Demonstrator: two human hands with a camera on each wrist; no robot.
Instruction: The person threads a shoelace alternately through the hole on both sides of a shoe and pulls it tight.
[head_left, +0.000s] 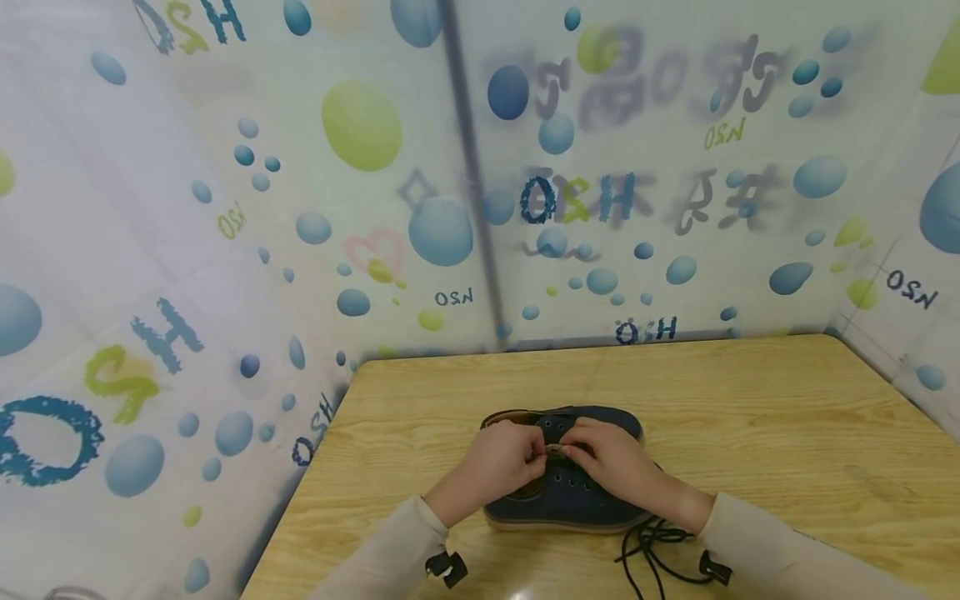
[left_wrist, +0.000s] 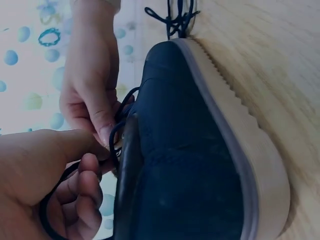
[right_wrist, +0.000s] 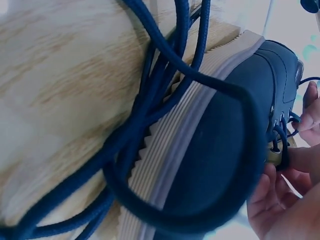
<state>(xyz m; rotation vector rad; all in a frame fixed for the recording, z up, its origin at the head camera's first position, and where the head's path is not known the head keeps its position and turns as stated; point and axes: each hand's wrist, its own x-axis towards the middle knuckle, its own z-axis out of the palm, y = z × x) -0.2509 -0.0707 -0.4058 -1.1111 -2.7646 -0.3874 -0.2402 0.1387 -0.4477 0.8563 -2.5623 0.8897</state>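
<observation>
A navy lace-up shoe [head_left: 577,504] with a pale ridged sole [left_wrist: 265,165] lies on the wooden table, its toe to the right in the head view. My left hand [head_left: 506,454] bends over the ankle opening, thumb and forefinger pinching at the tongue. A dark shoelace [left_wrist: 46,210] loops through its curled fingers in the left wrist view. From the toe side, my right hand [head_left: 611,458] pinches the tongue's pale tab [right_wrist: 273,157], beside a lace at the eyelets. The two hands' fingertips nearly meet over the shoe; what lies under them is partly hidden.
Long loose lace ends [head_left: 648,546] lie tangled on the table [head_left: 780,433] by the toe, under the right forearm. Patterned sheets [head_left: 645,150] with blue and green dots hang behind and at both sides. A small black device [head_left: 446,568] is strapped to the left wrist.
</observation>
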